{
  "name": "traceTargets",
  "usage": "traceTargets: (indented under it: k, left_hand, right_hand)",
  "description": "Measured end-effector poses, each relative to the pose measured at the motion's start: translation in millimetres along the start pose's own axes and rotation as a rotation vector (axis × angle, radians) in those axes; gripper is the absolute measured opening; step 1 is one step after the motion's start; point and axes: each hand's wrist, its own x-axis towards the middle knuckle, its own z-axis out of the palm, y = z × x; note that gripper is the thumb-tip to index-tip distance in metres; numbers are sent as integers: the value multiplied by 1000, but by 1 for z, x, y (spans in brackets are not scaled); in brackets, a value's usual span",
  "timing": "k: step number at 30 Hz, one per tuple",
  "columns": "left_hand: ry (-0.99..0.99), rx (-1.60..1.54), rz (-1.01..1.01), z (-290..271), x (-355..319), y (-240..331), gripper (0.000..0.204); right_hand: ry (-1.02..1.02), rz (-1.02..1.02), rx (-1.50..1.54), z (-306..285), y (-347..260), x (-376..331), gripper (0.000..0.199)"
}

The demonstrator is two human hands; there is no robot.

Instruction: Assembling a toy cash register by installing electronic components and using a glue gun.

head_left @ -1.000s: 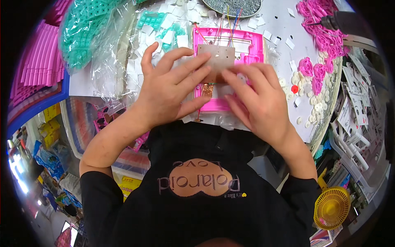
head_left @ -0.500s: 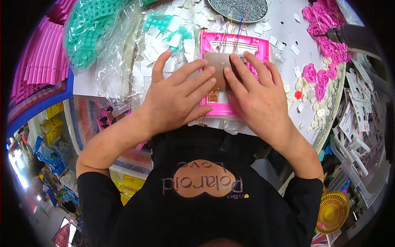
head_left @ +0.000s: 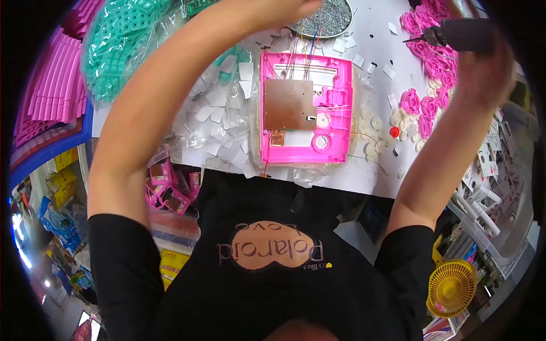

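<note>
A pink plastic housing lies on the white table straight ahead, with a brown circuit board seated in it and thin wires running off its far edge. Both hands are off it. My left hand is stretched to the top edge of the picture, at a round dish of small metal screws; its fingers are cut off by the picture's edge. My right hand is raised at the far right, closed around a black electric screwdriver whose tip points left.
Pink gear-like parts and small white discs lie right of the housing. White paper squares are strewn on its left. A bag of teal parts and pink strips sit far left. A yellow fan stands low right.
Both hands lifted off the circuit board and housing. The left arm reached up to the screw dish; the right hand swung out right and now holds the screwdriver.
</note>
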Motion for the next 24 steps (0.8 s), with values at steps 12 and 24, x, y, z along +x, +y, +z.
traceTargets:
  k: [12,24]
  left_hand:
    - [-402,84,-194,57,29,-19,19]
    - [-46,-516,-173,-22,-103,118,12]
  right_hand:
    - [-228,81,-266,93,9,-82,32]
    - [-645,280,190,94,-23,-143,34]
